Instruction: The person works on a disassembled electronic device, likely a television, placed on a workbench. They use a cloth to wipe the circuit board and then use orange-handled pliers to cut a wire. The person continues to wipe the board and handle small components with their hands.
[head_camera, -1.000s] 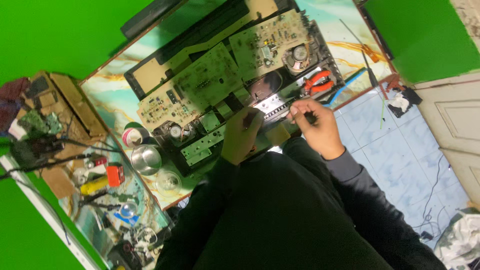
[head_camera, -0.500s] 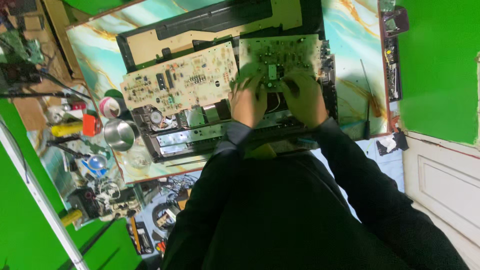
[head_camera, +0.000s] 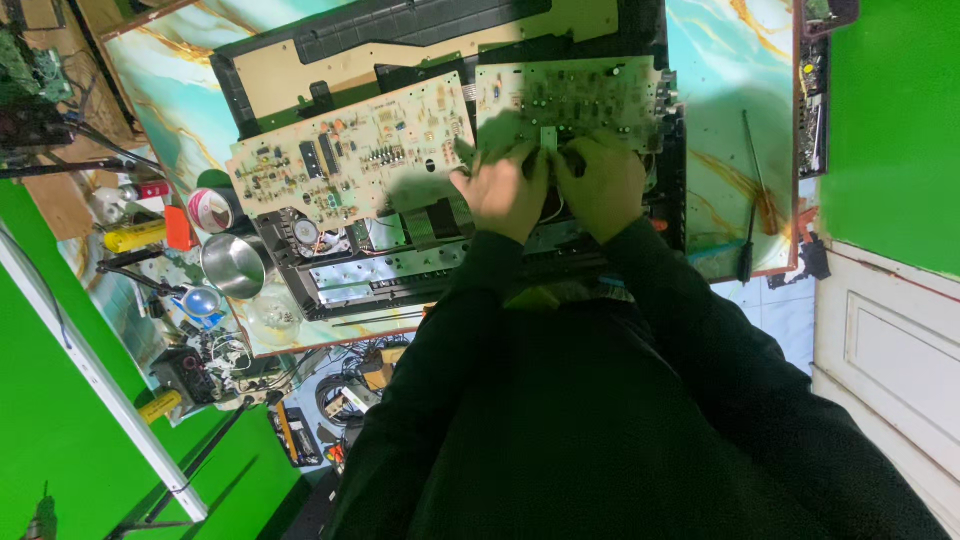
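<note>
While our left hand (head_camera: 500, 190) and right hand (head_camera: 600, 185) rest side by side on circuit board (head_camera: 570, 95), fingertips blurred, grip indeterminable; steel bowl (head_camera: 233, 265) contents unclear.

Long black sleeves, seemingly plain, above bare hands (head_camera: 550, 190).

Both hands (head_camera: 550, 185) on right circuit board (head_camera: 580, 95)

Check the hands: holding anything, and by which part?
Both hands, left hand and right hand, rest on the near edge of the right-hand circuit board. Whether the fingers actually grip it, or some small part on it, cannot be told.
</note>
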